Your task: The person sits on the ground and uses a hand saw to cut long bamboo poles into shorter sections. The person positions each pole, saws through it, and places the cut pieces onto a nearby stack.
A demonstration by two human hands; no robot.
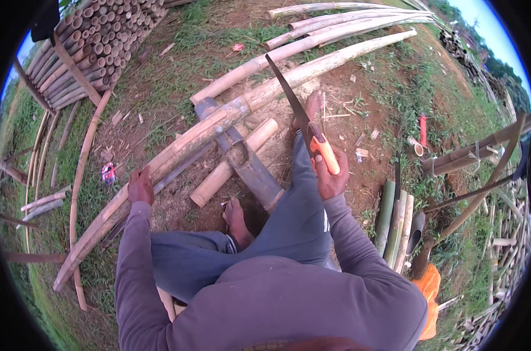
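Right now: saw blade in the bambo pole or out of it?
Out. The saw is lifted in the right hand, blade angled up above the long bamboo pole; the left hand grips that pole.

Bamboo pole [230,117] across stand [248,164], saw [303,123] right.

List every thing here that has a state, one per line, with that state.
left hand: gripping the long bamboo pole
long bamboo pole: lying across the metal support, uncut
right hand: closed on the saw's handle
hand saw: raised, blade clear of the pole
short bamboo piece: lying loose on the ground
stacked bamboo poles: piled, ends facing out
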